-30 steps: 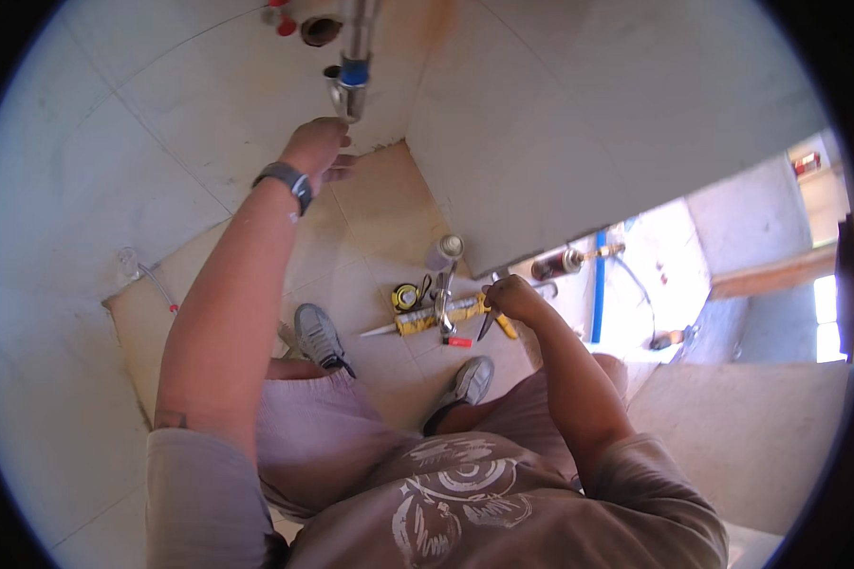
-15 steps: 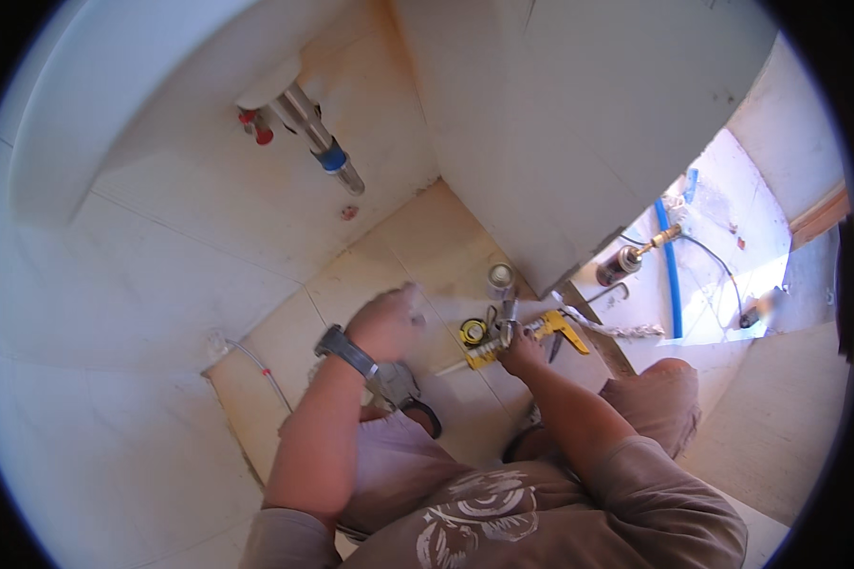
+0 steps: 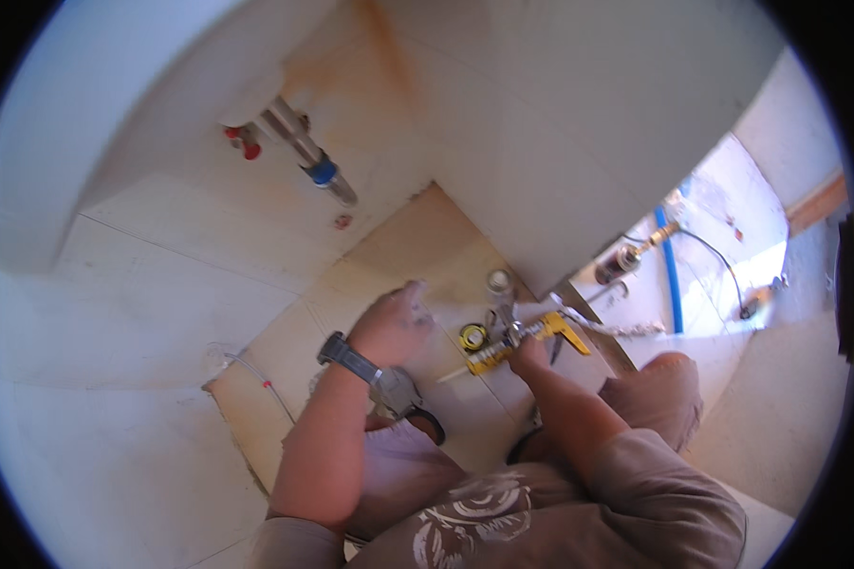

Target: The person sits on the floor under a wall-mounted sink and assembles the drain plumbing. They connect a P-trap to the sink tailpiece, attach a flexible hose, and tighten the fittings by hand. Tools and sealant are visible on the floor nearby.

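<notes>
My left hand [image 3: 389, 325], below a dark wristwatch [image 3: 348, 357], is raised over the floor tiles. Its fingers are apart, nothing shows in them, and the tips look whitish. My right hand [image 3: 529, 357] is closed around a small shiny metal piece [image 3: 513, 332], its exact kind blurred and partly hidden by the fingers. Right beside that hand is a yellow caulking gun [image 3: 562, 332], its pale nozzle pointing left. A yellow-and-black tape measure [image 3: 473, 336] lies just left of the metal piece. Beyond it stands a small can [image 3: 499, 280] with a light top.
A chrome drain pipe [image 3: 299, 142] with a blue band hangs below the white basin [image 3: 114, 85], by a red-handled valve [image 3: 244, 142]. A thin hose [image 3: 261, 382] comes from the left wall. Right of a pale panel [image 3: 579, 142] are a torch canister [image 3: 619, 264] and a blue pipe [image 3: 672, 275].
My left hand has shifted slightly right and its fingers show more clearly. My right hand has moved a little right with the metal piece. The whole view has tilted slightly.
</notes>
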Motion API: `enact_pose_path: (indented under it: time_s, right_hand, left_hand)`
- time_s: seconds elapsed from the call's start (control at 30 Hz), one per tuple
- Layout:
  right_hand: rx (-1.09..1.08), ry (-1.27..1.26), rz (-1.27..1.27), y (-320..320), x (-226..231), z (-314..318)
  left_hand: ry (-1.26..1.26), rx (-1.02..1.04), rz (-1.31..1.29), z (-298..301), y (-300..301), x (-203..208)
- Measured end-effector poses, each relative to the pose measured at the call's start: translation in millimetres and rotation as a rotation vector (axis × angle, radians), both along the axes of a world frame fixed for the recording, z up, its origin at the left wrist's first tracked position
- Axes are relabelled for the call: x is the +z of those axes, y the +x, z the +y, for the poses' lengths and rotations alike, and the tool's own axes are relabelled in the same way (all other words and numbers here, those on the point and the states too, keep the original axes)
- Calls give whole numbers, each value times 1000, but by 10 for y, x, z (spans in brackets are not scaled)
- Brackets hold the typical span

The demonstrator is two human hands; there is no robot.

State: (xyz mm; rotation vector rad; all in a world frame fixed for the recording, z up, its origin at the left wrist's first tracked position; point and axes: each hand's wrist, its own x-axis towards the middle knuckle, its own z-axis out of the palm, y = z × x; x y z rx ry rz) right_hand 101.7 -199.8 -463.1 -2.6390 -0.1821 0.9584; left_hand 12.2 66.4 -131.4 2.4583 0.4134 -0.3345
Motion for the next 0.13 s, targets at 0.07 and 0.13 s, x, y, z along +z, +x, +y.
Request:
enact_pose_path:
  time_s: [0.07, 0.13]
  right_hand:
    - [-34, 25, 32, 42, 51, -102]
    - [-50, 42, 13, 28, 180, -260]
  left_hand:
    - [9, 9, 3, -35, -2, 13]
    - [-15, 31, 60, -84, 1, 63]
